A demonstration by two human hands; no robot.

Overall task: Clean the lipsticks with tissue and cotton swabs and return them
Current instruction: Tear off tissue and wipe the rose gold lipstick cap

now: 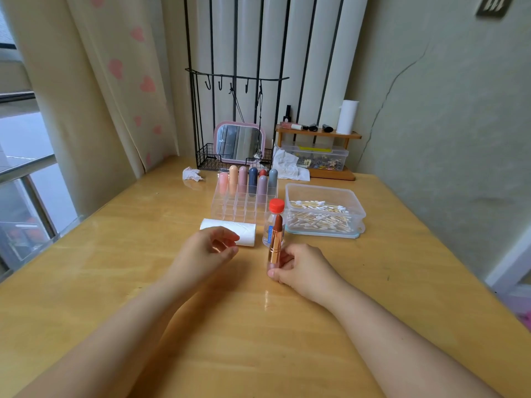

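Note:
My right hand (301,268) grips the pale base of an uncapped lipstick (275,242) and holds it upright, so its rose-gold tube and brown-red tip stand above the table. My left hand (205,251) hovers to its left with fingers curled round what looks like the small pink lipstick cap (217,248). A tissue roll (244,231) lies on its side just behind the left hand. Behind it, a clear lipstick organizer (230,208) holds several capped lipsticks in its back rows. A clear box of cotton swabs (324,216) sits at the right.
A small clear bottle with a red cap (276,206) stands right behind the held lipstick. Crumpled tissues lie at the back left (192,173) and back centre (287,165). A pink mirror (240,142), a wire rack and a wooden shelf (317,135) line the wall.

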